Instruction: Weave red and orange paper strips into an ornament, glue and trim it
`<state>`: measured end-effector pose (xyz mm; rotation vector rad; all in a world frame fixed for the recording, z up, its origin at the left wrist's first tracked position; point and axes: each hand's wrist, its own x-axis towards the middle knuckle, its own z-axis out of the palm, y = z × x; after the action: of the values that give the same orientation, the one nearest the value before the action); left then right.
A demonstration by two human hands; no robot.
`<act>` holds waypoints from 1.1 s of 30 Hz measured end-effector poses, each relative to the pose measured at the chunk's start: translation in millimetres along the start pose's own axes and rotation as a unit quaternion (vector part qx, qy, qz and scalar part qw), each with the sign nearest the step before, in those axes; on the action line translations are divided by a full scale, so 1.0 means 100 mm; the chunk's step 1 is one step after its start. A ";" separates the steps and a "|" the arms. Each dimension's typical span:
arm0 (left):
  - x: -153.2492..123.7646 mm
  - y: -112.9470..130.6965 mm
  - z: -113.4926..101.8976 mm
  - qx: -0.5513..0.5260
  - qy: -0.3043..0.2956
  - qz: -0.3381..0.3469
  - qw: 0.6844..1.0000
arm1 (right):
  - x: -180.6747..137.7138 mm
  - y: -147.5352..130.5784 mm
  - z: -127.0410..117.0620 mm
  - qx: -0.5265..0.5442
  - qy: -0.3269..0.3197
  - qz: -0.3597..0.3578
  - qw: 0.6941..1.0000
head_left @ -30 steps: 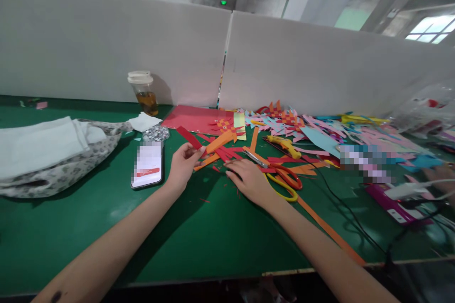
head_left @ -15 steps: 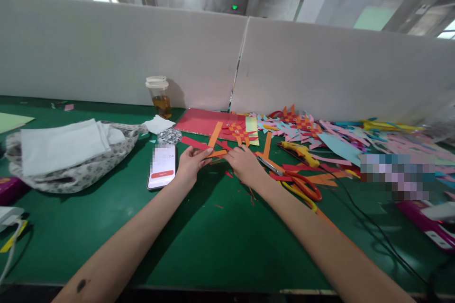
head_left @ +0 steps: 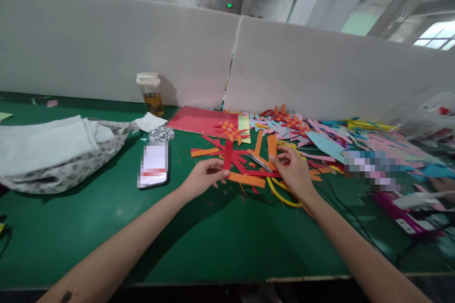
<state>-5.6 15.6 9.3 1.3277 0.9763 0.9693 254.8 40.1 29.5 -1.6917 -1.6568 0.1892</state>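
Note:
My left hand pinches the lower end of a red paper strip that stands across an orange strip lying on the green table. My right hand has its fingers closed on the lower end of another orange strip. It hovers over scissors with yellow and orange handles, whose blades point up and left. More red and orange strips lie loose between the two hands.
A phone lies left of my left hand, a lidded cup by the white partition, a patterned cloth bag at far left. Red card and a heap of coloured paper shapes fill the back right. A cable and purple device lie right.
The left hand has drawn toward me with the red strip. The right hand moved right, off the strips in the middle, and took hold of an orange strip over the scissors.

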 end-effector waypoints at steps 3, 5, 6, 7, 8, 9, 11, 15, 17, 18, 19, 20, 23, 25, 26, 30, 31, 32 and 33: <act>-0.03 -0.05 0.07 0.015 -0.046 -0.040 0.998 | -0.10 -0.02 0.00 -0.012 0.021 0.029 0.999; -0.04 -0.07 0.09 0.034 -0.066 -0.051 0.996 | -0.17 -0.14 0.02 0.022 0.043 0.022 0.999; -0.05 -0.07 0.10 0.042 -0.075 -0.055 0.995 | -0.21 -0.22 0.03 0.049 0.039 0.011 0.998; -0.06 -0.07 0.11 0.048 -0.085 -0.057 0.994 | -0.25 -0.30 0.05 0.077 0.017 0.004 0.997; -0.06 -0.07 0.12 0.051 -0.095 -0.059 0.992 | -0.29 -0.38 0.07 0.117 -0.027 0.005 0.993; -0.07 -0.06 0.13 0.054 -0.106 -0.059 0.991 | -0.33 -0.46 0.09 0.169 -0.074 0.012 0.983; -0.10 -0.04 0.14 0.062 -0.127 -0.059 0.988 | -0.40 -0.58 0.14 0.237 -0.173 0.025 0.956; -0.13 0.01 0.17 0.081 -0.152 -0.084 0.981 | -0.47 -0.64 0.19 0.286 -0.219 0.039 0.932; -0.14 0.02 0.18 0.070 -0.150 -0.096 0.982 | -0.46 -0.61 0.19 0.290 -0.189 0.048 0.937; -0.14 0.03 0.19 0.059 -0.146 -0.097 0.983 | -0.46 -0.59 0.19 0.291 -0.175 0.052 0.939; -0.14 0.03 0.20 0.044 -0.139 -0.095 0.985 | -0.45 -0.58 0.19 0.294 -0.161 0.055 0.941; -0.14 0.03 0.21 0.027 -0.127 -0.092 0.987 | -0.45 -0.57 0.19 0.301 -0.149 0.059 0.940; -0.14 0.04 0.21 -0.029 -0.065 -0.082 0.994 | -0.46 -0.58 0.20 0.322 -0.133 0.069 0.935; -0.13 0.04 0.20 -0.059 -0.032 -0.076 0.995 | -0.46 -0.60 0.21 0.333 -0.137 0.073 0.930; -0.12 0.04 0.18 -0.068 -0.029 -0.073 0.995 | -0.46 -0.61 0.21 0.336 -0.140 0.074 0.929; -0.09 -0.01 0.13 -0.077 -0.059 -0.088 0.991 | -0.32 -0.47 0.15 0.265 -0.105 0.078 0.955; -0.08 -0.03 0.12 -0.082 -0.058 -0.097 0.990 | -0.27 -0.38 0.12 0.208 -0.088 0.072 0.971; -0.07 -0.05 0.11 -0.090 -0.051 -0.107 0.989 | -0.21 -0.27 0.09 0.133 -0.073 0.057 0.987; -0.06 -0.06 0.11 -0.100 -0.041 -0.116 0.987 | -0.15 -0.16 0.06 0.048 -0.048 0.039 0.997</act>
<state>2.6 6.3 3.4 1.0513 0.9225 0.8057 236.4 27.1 28.3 -1.6979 -1.6250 0.3870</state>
